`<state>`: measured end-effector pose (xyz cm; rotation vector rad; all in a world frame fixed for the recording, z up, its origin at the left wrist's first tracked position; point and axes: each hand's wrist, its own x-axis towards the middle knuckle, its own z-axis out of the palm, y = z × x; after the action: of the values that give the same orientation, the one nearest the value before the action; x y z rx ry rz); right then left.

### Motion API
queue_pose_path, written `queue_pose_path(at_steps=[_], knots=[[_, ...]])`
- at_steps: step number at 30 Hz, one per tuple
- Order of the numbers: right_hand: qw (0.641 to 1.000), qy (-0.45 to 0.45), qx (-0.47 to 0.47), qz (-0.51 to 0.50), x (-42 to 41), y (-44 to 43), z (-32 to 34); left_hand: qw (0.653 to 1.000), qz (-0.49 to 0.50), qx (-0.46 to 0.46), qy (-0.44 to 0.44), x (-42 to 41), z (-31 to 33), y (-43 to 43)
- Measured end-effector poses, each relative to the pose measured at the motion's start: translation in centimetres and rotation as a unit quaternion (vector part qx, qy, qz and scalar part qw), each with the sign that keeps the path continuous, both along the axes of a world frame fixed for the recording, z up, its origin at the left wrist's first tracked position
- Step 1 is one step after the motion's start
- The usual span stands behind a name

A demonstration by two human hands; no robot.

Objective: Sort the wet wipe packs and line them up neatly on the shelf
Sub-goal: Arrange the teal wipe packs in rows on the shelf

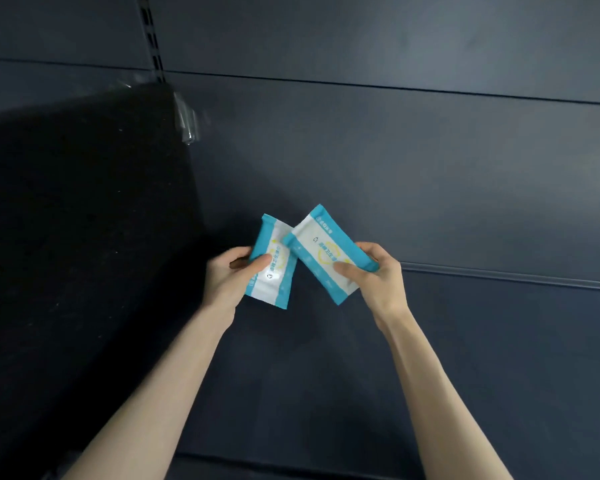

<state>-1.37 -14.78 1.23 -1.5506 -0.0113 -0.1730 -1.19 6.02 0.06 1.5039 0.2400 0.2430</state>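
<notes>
- Dark blue-grey metal shelving panels (430, 168) fill the background, divided by thin horizontal seams.
- Two flat, soft plastic wet wipe packs are held up in front of these panels, near the middle of the view, one in each hand.
- Each pack is white in the middle with turquoise bands along two edges, and carries a yellow ring and a small round logo.
- Lines of printed characters run across both packs, but they are too blurred to read.
- The left wet wipe pack (274, 282) stands nearly upright, leaning slightly to the right.
- The right wet wipe pack (321, 251) tilts to the left, and its corner overlaps the upper part of the left one.
- The left hand (229, 275) grips its pack by the side edge, thumb on the front and fingers curled behind.
- The right hand (378, 275) pinches its pack at the lower right end, thumb on the front and fingers wrapped behind.
- Both forearms are bare.
- A pale horizontal rail (516, 277) runs across the panels to the right of the right hand.
- A large black panel (66, 220) takes up the left side.
- A crumpled clear plastic piece (187, 119) sits at its upper right edge.
- A slotted metal upright (151, 32) rises above it.
</notes>
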Motion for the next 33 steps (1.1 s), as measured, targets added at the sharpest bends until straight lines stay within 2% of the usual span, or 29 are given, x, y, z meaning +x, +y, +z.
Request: queue_pose_path(at_steps=[4, 8, 11, 14, 18, 22, 27, 33], knots=[[1.0, 0.0, -0.012, -0.005, 2.3, -0.2, -0.6, 0.992, -0.097, 0.082, 0.028, 3.0, 0.5, 1.5], [0.998, 0.014, -0.052, -0.027, 4.4, -0.2, -2.0, 0.976, -0.123, 0.182, 0.013, 5.7, 0.8, 2.7], [0.993, 0.022, -0.112, -0.039, 5.3, 0.3, -3.0, 0.967, -0.142, 0.213, 0.005, 7.3, 0.4, 3.2], [0.987, 0.014, -0.158, -0.026, 6.0, 1.3, -3.3, 0.968, -0.156, 0.196, 0.003, 8.3, 0.1, 3.1], [0.968, -0.054, -0.242, -0.036, 7.1, 3.0, -3.2, 0.973, -0.185, 0.139, 0.02, 8.5, -0.2, 3.4], [0.959, -0.07, -0.274, -0.029, 7.8, 5.0, -3.5, 0.968, -0.22, 0.122, -0.011, 8.5, -0.6, 3.2], [0.947, -0.045, -0.313, -0.054, 8.6, 6.4, -4.2, 0.958, -0.177, 0.217, -0.06, 9.5, -1.7, 3.7], [0.921, -0.081, -0.382, -0.004, 8.5, 6.6, -4.4, 0.95, -0.078, 0.282, -0.109, 10.0, -3.2, 4.3]])
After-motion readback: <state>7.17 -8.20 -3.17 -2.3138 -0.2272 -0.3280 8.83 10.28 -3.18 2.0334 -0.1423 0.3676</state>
